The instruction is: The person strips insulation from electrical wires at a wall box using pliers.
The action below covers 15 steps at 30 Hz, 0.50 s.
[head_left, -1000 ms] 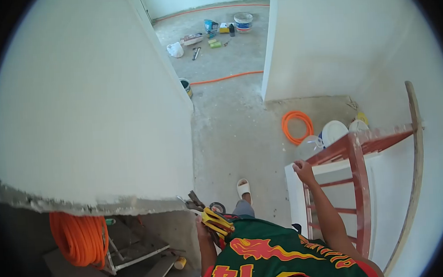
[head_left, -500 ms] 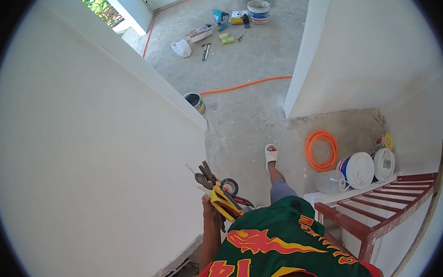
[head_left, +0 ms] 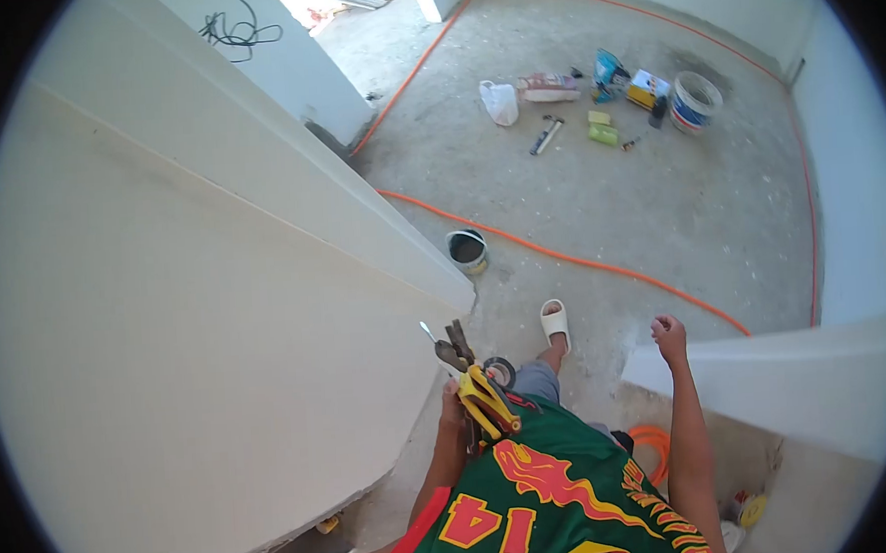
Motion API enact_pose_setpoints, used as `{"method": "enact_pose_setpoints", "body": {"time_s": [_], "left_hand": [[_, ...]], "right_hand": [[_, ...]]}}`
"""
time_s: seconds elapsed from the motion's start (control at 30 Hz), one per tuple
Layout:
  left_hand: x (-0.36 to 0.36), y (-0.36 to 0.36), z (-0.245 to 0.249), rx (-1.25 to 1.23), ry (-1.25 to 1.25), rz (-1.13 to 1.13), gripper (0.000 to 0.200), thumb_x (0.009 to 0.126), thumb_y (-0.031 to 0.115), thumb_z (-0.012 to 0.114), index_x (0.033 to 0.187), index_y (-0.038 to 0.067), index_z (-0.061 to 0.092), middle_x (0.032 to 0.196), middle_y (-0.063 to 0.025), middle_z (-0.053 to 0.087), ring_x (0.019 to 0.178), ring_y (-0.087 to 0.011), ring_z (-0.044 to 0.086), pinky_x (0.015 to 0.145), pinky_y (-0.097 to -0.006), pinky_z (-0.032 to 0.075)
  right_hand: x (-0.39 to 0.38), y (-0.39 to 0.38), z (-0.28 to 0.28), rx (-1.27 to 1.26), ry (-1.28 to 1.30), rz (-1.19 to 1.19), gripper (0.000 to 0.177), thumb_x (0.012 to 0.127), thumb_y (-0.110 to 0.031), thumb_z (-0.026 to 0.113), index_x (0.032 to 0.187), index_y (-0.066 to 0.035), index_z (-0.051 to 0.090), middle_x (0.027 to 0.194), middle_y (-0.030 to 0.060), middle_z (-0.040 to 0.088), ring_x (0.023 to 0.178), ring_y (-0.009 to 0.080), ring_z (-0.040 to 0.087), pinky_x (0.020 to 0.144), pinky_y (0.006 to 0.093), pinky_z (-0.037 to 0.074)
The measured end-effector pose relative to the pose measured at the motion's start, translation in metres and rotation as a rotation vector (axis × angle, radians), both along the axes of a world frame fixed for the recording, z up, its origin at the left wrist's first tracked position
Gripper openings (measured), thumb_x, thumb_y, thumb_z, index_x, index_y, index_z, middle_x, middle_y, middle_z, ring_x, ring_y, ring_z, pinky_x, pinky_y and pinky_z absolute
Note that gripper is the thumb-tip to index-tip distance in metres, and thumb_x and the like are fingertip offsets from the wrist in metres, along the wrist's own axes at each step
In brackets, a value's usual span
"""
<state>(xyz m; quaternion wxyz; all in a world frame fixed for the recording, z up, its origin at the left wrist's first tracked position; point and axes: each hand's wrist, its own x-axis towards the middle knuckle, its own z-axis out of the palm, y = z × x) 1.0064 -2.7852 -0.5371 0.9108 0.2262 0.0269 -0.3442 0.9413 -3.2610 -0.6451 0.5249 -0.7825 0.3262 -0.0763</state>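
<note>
My left hand (head_left: 452, 404) is closed around a bundle of hand tools at the front of my body. In the bundle I make out yellow-handled pliers (head_left: 488, 399), dark-jawed pliers (head_left: 454, 351), a thin pale shaft (head_left: 427, 331) and a roll of black tape (head_left: 499, 374). The lower ends of the tools are partly hidden by one another and my shirt. My right hand (head_left: 670, 337) is held out at the right, near the end of a white wall, its fingers loosely curled with no object visible in them.
An orange hose (head_left: 562, 260) crosses the floor ahead. A bucket (head_left: 468, 252) stands by the left wall corner. Farther off lie a hammer (head_left: 547, 136), a white plastic bag (head_left: 499, 103), a green roll (head_left: 603, 134), a yellow box (head_left: 647, 90) and a white bucket (head_left: 694, 102).
I have moved forward into the doorway and turned, so the room's items sit closer and farther right. My right hand has come into view. The tools are still in my left hand.
</note>
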Motion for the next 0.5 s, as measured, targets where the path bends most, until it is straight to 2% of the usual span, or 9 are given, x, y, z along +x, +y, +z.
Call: {"method": "enact_pose_setpoints", "body": {"time_s": [0.07,0.1,0.17,0.2,0.27,0.3,0.37,0.4,0.5], "left_hand": [[0.031,-0.066,-0.013,0.196,0.004,0.019,0.07,0.074,0.056,0.069,0.12,0.009,0.045,0.113,-0.0112,0.057,0.094,-0.0248,0.064,0.08,-0.0388,0.057],[0.056,-0.077,-0.051,0.181,0.009,-0.004,0.073,0.071,0.055,0.072,0.12,0.009,0.046,0.112,-0.0113,0.058,0.09,-0.0232,0.065,0.079,-0.037,0.056],[0.111,-0.132,-0.034,0.188,-0.121,0.029,0.07,0.079,0.057,0.064,0.123,0.004,0.053,0.116,-0.0108,0.06,0.092,-0.0225,0.066,0.074,-0.033,0.057],[0.156,-0.138,-0.026,0.135,-0.113,-0.01,0.069,0.079,0.057,0.064,0.122,0.003,0.054,0.114,-0.0105,0.061,0.091,-0.0223,0.066,0.075,-0.0323,0.056],[0.204,-0.174,0.001,0.087,-0.081,-0.015,0.069,0.079,0.056,0.063,0.122,0.003,0.054,0.109,-0.01,0.063,0.09,-0.0221,0.066,0.077,-0.0317,0.055],[0.217,-0.222,0.043,0.163,-0.095,0.021,0.069,0.079,0.056,0.064,0.122,0.003,0.054,0.105,-0.01,0.064,0.089,-0.0221,0.066,0.078,-0.0317,0.055],[0.252,-0.228,0.072,0.179,-0.095,-0.002,0.063,0.08,0.052,0.065,0.12,0.004,0.055,0.106,-0.0089,0.062,0.093,-0.0209,0.064,0.082,-0.0329,0.054],[0.275,-0.235,0.059,0.128,-0.11,0.001,0.062,0.08,0.051,0.065,0.119,0.004,0.055,0.108,-0.0087,0.061,0.095,-0.0203,0.064,0.082,-0.0331,0.054],[0.356,-0.247,0.071,-0.017,-0.191,0.059,0.058,0.082,0.049,0.064,0.118,0.005,0.054,0.117,-0.0104,0.055,0.107,-0.0206,0.057,0.089,-0.034,0.05]], "right_hand": [[0.048,-0.057,-0.009,0.013,-0.005,0.061,0.026,0.084,-0.016,0.061,0.098,0.005,0.064,0.084,0.013,0.068,0.068,0.0183,0.065,0.064,0.0311,0.053],[0.07,-0.071,-0.024,0.002,0.035,0.049,0.025,0.083,-0.014,0.061,0.097,0.006,0.064,0.082,0.0133,0.068,0.066,0.0183,0.065,0.063,0.031,0.053],[0.093,-0.098,-0.062,0.043,0.136,0.051,0.024,0.081,-0.013,0.061,0.096,0.006,0.064,0.077,0.0127,0.067,0.063,0.0186,0.064,0.059,0.0319,0.052],[0.102,-0.105,-0.091,0.064,0.199,0.097,0.02,0.082,-0.012,0.06,0.094,0.003,0.065,0.075,0.0092,0.065,0.055,0.0145,0.06,0.047,0.0271,0.048],[0.106,-0.117,-0.082,0.293,0.447,0.138,0.015,0.08,-0.011,0.061,0.088,0.001,0.067,0.068,0.0082,0.064,0.055,0.0154,0.062,0.048,0.0286,0.049],[0.093,-0.151,-0.083,0.357,0.509,0.13,0.014,0.079,-0.011,0.062,0.084,0.001,0.067,0.066,0.0077,0.063,0.054,0.0163,0.062,0.047,0.0293,0.049],[0.079,-0.203,-0.148,-0.204,0.563,0.649,0.014,0.078,-0.012,0.063,0.083,0.001,0.067,0.065,0.0073,0.063,0.054,0.0172,0.061,0.047,0.0296,0.049],[0.093,-0.214,-0.144,-0.267,0.594,0.719,0.015,0.079,-0.013,0.063,0.085,0.0,0.067,0.066,0.0074,0.064,0.054,0.0172,0.061,0.048,0.0296,0.049],[0.18,-0.226,-0.111,0.018,0.689,0.528,0.017,0.08,-0.014,0.063,0.089,0.0,0.066,0.069,0.0077,0.064,0.055,0.0171,0.061,0.049,0.0295,0.05]]}}
